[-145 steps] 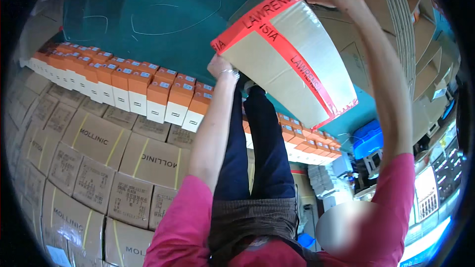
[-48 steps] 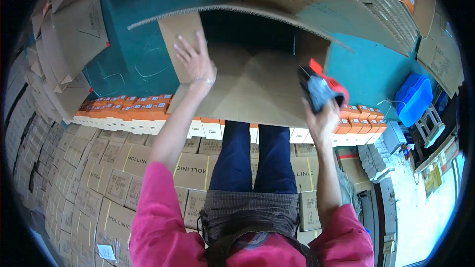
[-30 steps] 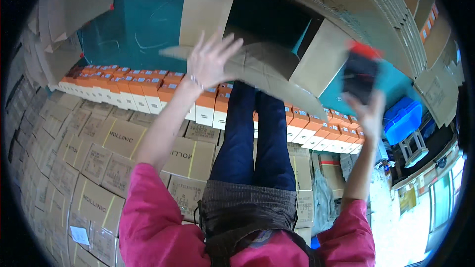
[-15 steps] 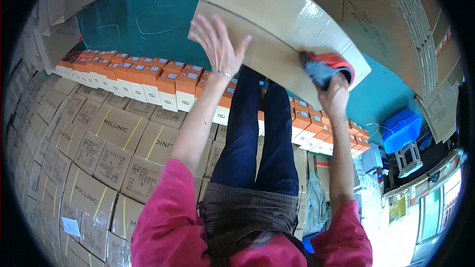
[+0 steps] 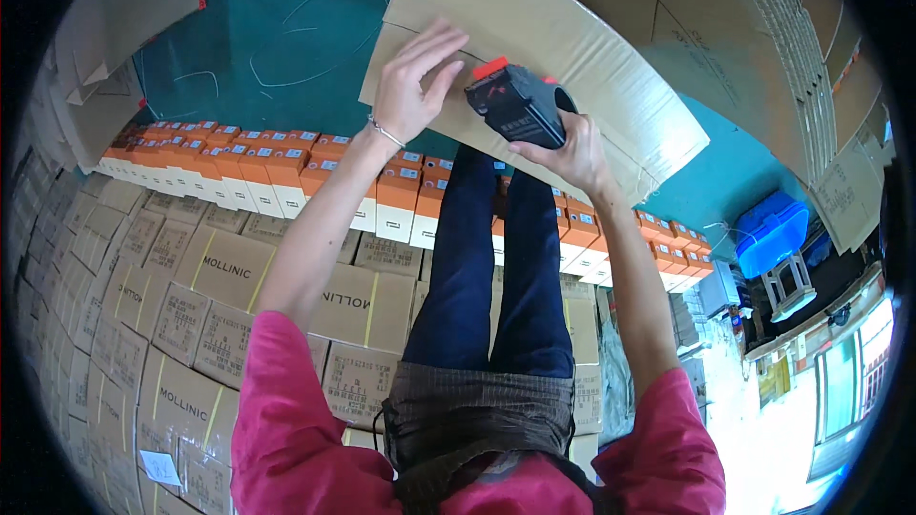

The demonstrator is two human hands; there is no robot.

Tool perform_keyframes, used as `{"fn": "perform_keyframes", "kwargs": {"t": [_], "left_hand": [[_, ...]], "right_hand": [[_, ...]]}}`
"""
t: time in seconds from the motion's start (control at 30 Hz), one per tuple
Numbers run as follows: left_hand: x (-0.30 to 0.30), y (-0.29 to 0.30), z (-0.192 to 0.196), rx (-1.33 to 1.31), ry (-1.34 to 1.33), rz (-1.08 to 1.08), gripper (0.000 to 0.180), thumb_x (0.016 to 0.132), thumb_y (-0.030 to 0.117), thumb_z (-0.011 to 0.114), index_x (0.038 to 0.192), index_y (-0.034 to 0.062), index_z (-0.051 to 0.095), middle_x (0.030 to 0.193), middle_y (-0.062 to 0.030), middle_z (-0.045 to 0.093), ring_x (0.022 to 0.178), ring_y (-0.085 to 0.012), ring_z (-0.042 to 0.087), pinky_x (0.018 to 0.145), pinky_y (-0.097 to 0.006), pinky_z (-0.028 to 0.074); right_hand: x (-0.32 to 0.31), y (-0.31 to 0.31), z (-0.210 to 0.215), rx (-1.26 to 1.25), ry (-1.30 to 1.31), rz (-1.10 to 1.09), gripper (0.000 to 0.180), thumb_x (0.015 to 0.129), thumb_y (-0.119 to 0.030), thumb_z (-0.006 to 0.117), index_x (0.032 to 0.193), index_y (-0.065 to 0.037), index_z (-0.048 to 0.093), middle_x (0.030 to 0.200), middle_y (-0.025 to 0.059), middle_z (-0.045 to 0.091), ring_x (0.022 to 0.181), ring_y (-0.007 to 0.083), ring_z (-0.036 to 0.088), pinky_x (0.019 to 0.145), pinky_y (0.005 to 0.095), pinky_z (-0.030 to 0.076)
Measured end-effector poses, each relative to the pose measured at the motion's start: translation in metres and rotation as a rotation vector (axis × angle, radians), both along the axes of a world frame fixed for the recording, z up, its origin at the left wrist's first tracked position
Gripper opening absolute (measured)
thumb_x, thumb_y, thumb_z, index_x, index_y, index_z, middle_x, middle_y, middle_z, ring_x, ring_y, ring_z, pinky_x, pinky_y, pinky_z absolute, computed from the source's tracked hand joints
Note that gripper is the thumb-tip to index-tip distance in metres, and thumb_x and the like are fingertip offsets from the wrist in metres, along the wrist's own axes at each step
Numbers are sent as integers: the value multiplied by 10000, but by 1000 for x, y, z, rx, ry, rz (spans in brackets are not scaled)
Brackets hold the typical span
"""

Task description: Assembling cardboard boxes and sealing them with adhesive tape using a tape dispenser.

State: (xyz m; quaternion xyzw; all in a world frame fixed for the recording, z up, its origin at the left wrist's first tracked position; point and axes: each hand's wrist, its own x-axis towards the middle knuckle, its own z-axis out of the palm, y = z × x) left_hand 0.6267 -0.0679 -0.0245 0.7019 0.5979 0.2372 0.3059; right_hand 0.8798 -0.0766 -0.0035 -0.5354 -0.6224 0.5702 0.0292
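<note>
A brown cardboard box (image 5: 534,19), seen from above with a seam along its top, lies in front of my legs; clear tape shines toward its right end. My right hand (image 5: 577,157) is wrapped round a black and red tape dispenser (image 5: 520,107), tilted above the near side of the box. Over the box's left end is my left hand (image 5: 410,91), its thumb apart from the other fingers and nothing visible in it. The fingertips are slightly blurred, and I cannot tell whether they touch the cardboard.
A row of orange and white small boxes (image 5: 286,167) runs behind the cardboard box. Stacked brown cartons (image 5: 224,262) fill the lower left. Flattened cardboard (image 5: 706,48) is piled at the upper right. Beyond it are a blue plastic tub (image 5: 773,234) and a stool (image 5: 790,298).
My right hand has moved left with the tape dispenser, which has turned and lifted from the box's right end. My left hand has turned, its fingers closer together.
</note>
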Motion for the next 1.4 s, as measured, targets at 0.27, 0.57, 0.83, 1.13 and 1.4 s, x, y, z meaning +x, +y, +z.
{"fn": "perform_keyframes", "kwargs": {"t": [0.27,0.57,0.83,1.13,1.4], "left_hand": [[9,8,1,-847,-795,309,175,869,135,671,988,14,714,869,-44,702,772,-71,608,713,-215,489],[-83,13,-27,-263,-115,953,160,824,112,704,940,3,726,868,-103,719,706,-103,646,700,-237,518],[-66,11,-70,-793,-176,815,533,938,351,567,1318,-17,494,1402,-165,443,1255,-184,444,1029,-304,353],[-78,-5,-46,-661,-148,516,409,845,342,715,1044,-14,676,941,-27,673,836,-71,561,786,-228,448],[-45,1,-46,-254,154,460,788,875,377,649,1429,-39,273,1423,-232,388,1319,-267,390,1095,-361,280]], "right_hand": [[-5,4,12,-33,-20,29,476,629,-341,863,724,61,626,596,109,613,522,143,568,530,306,468],[-49,32,38,-162,-460,116,687,650,-634,717,753,45,685,648,210,648,657,354,674,663,407,537],[-52,49,34,-321,-550,68,659,650,-599,723,828,36,706,761,211,682,756,317,695,699,391,542],[149,-31,104,-426,-533,-96,502,691,-473,764,934,-35,719,664,106,674,618,198,672,615,349,520],[226,-86,3,-213,-1044,-143,638,702,-635,671,760,1,675,687,192,661,692,349,670,631,435,513]]}}
